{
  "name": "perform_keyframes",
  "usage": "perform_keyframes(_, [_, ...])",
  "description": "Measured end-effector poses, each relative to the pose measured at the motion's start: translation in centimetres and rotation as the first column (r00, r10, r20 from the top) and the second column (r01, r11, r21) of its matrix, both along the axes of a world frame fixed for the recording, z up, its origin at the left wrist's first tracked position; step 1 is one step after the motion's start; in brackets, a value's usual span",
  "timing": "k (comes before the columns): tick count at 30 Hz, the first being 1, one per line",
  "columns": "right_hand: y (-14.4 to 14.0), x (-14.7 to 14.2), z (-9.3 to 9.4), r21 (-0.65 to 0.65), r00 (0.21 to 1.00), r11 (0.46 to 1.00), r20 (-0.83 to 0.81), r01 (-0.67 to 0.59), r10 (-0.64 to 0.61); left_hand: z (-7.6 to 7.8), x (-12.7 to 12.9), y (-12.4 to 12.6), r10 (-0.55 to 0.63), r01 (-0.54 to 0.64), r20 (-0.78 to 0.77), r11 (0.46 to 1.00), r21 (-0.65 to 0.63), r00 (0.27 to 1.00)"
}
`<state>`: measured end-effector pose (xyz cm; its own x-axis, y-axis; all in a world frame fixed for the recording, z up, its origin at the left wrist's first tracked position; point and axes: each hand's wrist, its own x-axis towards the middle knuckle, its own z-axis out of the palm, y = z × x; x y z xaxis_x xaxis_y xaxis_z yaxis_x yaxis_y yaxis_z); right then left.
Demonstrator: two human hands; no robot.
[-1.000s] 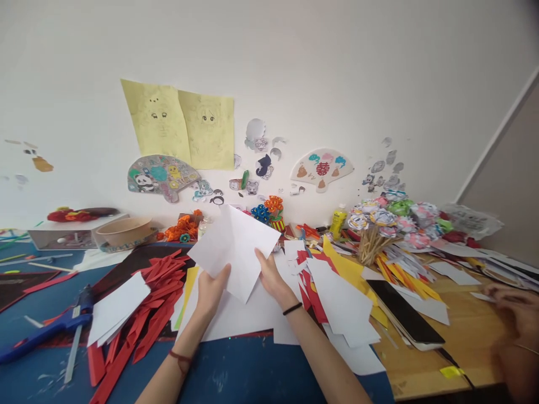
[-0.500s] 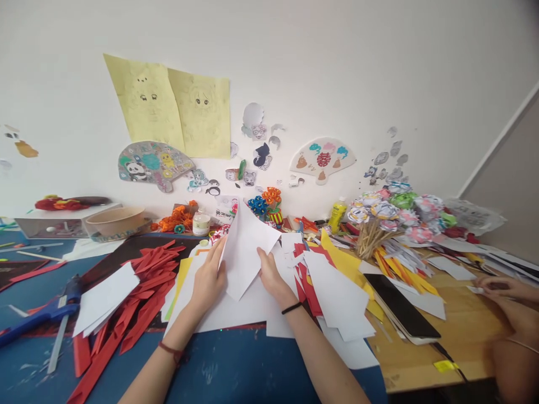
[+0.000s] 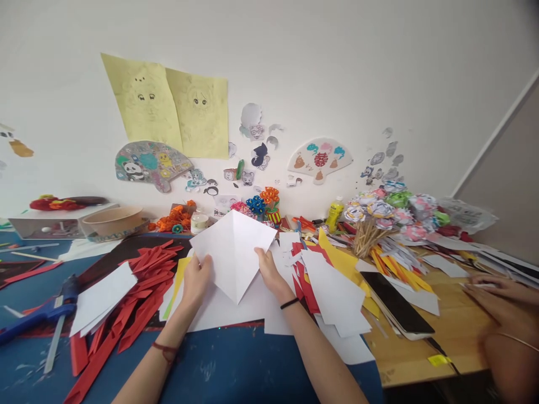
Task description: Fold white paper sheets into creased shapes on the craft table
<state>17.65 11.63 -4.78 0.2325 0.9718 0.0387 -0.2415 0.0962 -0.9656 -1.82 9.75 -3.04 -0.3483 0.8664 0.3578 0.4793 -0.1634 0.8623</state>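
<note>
While the left hand (image 3: pixel 196 279) and right hand (image 3: pixel 268 271) pinch the creased white kite-shaped paper sheet (image 3: pixel 232 251) at centre frame, folding appears underway; the next crease likely needs aligned edges.

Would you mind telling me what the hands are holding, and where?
A creased white paper: left hand at its left edge, right hand at its right edge.
</note>
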Motion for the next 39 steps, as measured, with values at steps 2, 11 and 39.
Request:
perform_keyframes(2, [0.1,0.1,-0.1,0.001,1.0,1.0,-0.005,0.002,-0.002,0.3,0.2,-0.2,-0.03,0.045,-0.226,0.997,0.063,0.974])
perform_keyframes(11, [0.5,0.1,-0.2,0.041,0.992,0.998,-0.12,-0.044,0.048,0.6,0.7,-1.2,-0.159,0.489,-0.807,0.854,0.176,0.569])
perform_keyframes(39, [0.6,1.4,0.0,0.21,0.959,0.978,-0.275,-0.009,0.068,1.3,2.0,-2.9,-0.353,0.68,-0.764,0.718,0.15,0.541])
